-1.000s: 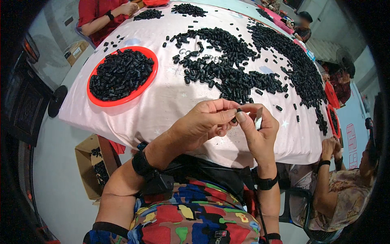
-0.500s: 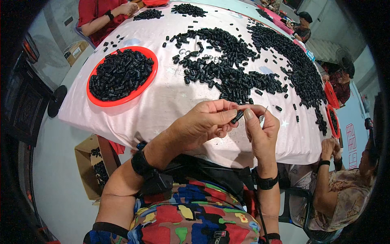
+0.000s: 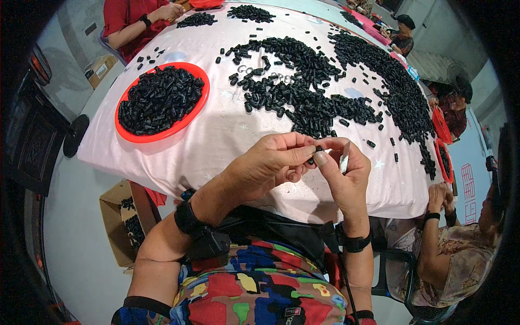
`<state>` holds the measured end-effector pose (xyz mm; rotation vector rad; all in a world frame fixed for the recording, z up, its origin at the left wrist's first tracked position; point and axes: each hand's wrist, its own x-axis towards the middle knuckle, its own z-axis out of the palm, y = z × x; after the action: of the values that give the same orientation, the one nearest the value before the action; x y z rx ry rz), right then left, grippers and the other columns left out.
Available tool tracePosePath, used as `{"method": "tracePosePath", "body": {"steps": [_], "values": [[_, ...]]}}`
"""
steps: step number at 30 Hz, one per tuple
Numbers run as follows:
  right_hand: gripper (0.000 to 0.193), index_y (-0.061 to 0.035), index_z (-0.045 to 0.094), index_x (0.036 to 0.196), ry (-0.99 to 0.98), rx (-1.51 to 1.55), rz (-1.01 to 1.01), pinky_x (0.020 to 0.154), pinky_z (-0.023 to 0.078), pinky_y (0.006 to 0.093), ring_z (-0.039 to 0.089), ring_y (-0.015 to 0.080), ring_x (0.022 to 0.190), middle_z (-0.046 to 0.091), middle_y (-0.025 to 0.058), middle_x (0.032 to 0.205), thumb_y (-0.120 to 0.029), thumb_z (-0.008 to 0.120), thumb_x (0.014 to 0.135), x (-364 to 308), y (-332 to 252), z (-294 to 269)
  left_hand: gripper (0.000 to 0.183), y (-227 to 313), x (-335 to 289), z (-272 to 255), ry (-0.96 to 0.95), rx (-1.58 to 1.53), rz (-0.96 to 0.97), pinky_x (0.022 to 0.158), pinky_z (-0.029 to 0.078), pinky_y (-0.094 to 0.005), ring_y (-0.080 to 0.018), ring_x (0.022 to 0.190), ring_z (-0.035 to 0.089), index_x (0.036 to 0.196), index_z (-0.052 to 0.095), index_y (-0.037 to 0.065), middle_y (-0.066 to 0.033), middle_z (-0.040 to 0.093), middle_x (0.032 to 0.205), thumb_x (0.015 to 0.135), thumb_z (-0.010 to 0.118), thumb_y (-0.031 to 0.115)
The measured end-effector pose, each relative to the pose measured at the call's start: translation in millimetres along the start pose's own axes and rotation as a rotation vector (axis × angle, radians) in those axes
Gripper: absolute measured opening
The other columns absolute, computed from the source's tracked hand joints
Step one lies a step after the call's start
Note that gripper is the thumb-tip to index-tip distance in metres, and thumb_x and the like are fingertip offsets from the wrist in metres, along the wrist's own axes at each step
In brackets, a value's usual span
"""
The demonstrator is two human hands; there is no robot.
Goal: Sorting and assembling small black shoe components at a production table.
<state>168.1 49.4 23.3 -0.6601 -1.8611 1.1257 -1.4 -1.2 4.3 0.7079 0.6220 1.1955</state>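
Observation:
A small black cylindrical plastic piece [image 3: 311, 161] is held between the fingertips of my left hand [image 3: 271, 162], thumb on top. My right hand [image 3: 346, 170] meets it from the other side, its thumb tip pressed at the piece and its index finger curled behind. A thin pale, blade-like sliver [image 3: 344, 163] shows between the right thumb and fingers; its kind is unclear. Just beyond my hands lies a heap of similar black pieces [image 3: 311, 116] on the pale pink cloth [image 3: 222, 141].
On the left of the table stands a red basin [image 3: 162, 135] full of black pieces. A cardboard box [image 3: 111, 208] holding more sits on the floor. Another long heap [image 3: 403, 103] runs along the right. Co-workers sit around; one person's hands [image 3: 440, 197] are at the right edge.
My right thumb has moved slightly left and down over the black piece, hiding more of it. The pale sliver between my right fingers shows more plainly now.

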Motion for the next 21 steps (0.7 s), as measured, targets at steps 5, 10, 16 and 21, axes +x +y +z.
{"method": "tracePosePath", "body": {"steps": [5,10,16,21], "values": [[0.015,0.0007,0.066,0.093,0.059,-0.101,-0.034,0.068,0.045,0.0215,0.056,0.0063,0.073,0.067,0.0037,0.083,-0.013,0.061,0.088,0.0,4.9,0.0,0.029,-6.7,3.5,-2.9,0.004,-0.006,0.002,0.064,0.044,-0.0174,-0.0057,0.075,0.054,0.116,0.053,0.003,-0.0023,0.057,0.090,0.092,0.057,0.020],[0.015,0.0011,0.066,0.093,0.061,0.072,0.121,0.068,0.044,0.0210,0.055,0.0065,0.074,0.066,0.0034,0.084,-0.012,0.061,0.088,-0.3,4.7,-2.8,0.026,-1.8,1.4,-0.4,-0.007,-0.078,-0.045,0.064,0.044,-0.0172,-0.0058,0.074,0.054,0.113,0.053,0.003,-0.0032,0.057,0.089,0.092,0.057,0.019],[0.016,0.0003,0.065,0.093,0.030,0.033,0.109,0.068,0.042,0.0215,0.051,0.0062,0.073,0.062,0.0004,0.079,-0.015,0.062,0.088,0.7,5.5,-0.9,0.027,-1.6,1.6,-2.2,-0.015,-0.082,-0.038,0.063,0.044,-0.0172,-0.0060,0.073,0.053,0.113,0.053,0.003,-0.0040,0.057,0.088,0.092,0.058,0.019],[0.017,-0.0005,0.064,0.091,0.034,0.031,0.107,0.068,0.042,0.0219,0.050,0.0068,0.072,0.061,0.0003,0.079,-0.017,0.063,0.088,-0.4,10.3,-0.9,0.027,-1.4,2.1,-0.8,0.009,0.036,-0.007,0.063,0.045,-0.0190,-0.0070,0.076,0.057,0.111,0.055,0.001,-0.0054,0.060,0.089,0.090,0.060,0.018]]}}
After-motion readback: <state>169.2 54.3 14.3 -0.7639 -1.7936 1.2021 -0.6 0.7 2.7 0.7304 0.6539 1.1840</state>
